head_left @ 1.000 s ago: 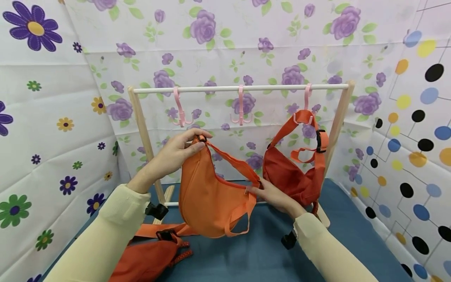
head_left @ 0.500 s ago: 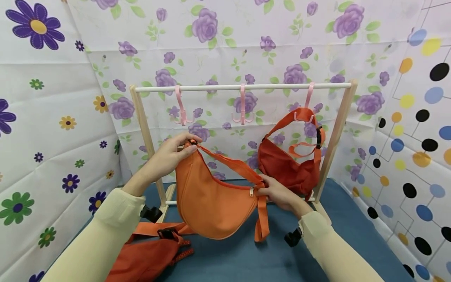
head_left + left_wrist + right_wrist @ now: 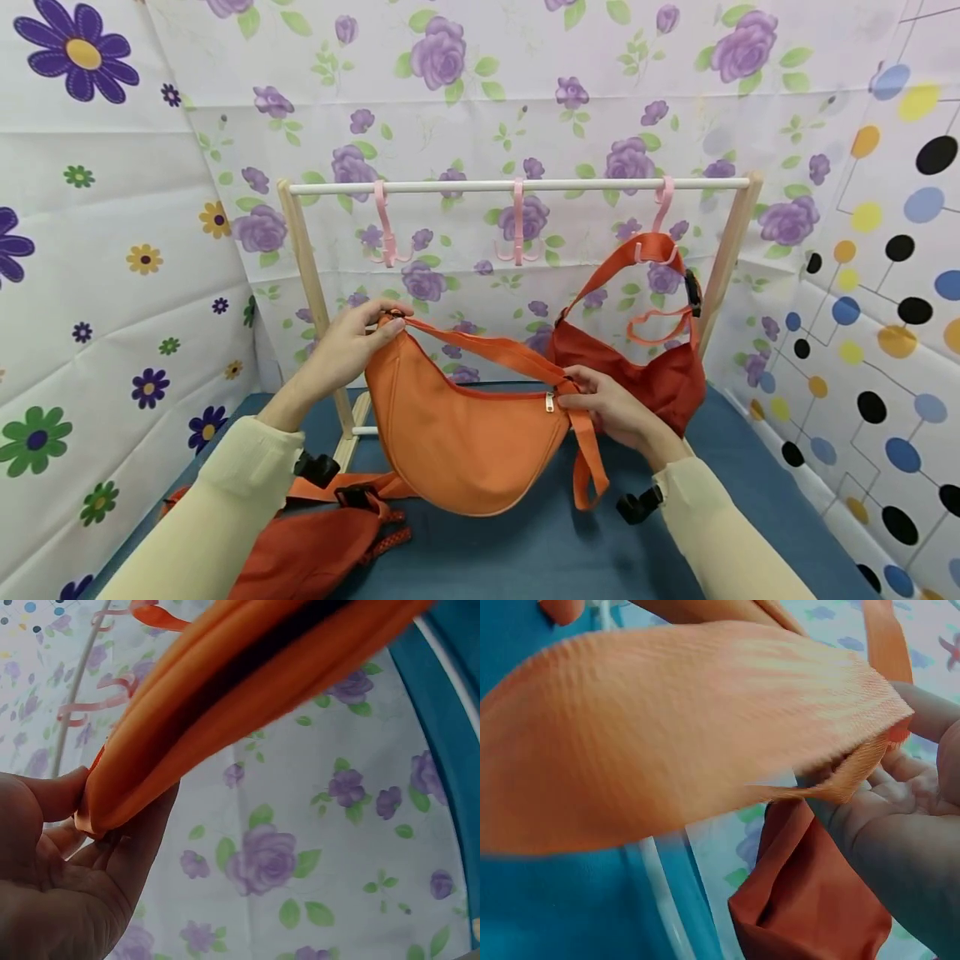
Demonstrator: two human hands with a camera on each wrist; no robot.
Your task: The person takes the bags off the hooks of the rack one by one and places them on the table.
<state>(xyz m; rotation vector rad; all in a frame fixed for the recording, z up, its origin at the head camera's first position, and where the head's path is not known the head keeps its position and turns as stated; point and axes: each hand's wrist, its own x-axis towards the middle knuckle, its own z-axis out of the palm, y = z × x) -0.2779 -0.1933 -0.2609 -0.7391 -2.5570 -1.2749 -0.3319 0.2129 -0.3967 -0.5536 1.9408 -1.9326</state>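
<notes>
An orange crescent-shaped shoulder bag (image 3: 465, 442) is held up in front of the rack, stretched between both hands. My left hand (image 3: 341, 354) pinches its upper left corner, where strap and body meet; the left wrist view shows thumb and fingers on either side of the orange fabric (image 3: 142, 772). At the upper right corner, beside the zipper pull (image 3: 550, 402), my right hand (image 3: 611, 408) pinches the bag. The strap (image 3: 495, 346) runs slack between the corners, and a loose strap end (image 3: 588, 467) dangles below my right hand. In the right wrist view, that strap (image 3: 667, 735) covers much of the scene.
A white rail (image 3: 450, 187) on wooden posts carries pink hooks, the left hook (image 3: 386, 225) and middle hook (image 3: 517, 225) bare. On the right hook hangs a red bag (image 3: 637, 367). Another red bag (image 3: 307, 546) lies on the blue cloth (image 3: 487, 554) at front left.
The orange bag has been spread wider and lowered slightly, my left hand shifting left and down, my right hand right. The loose strap end now hangs down. The hanging red bag has swung a little.
</notes>
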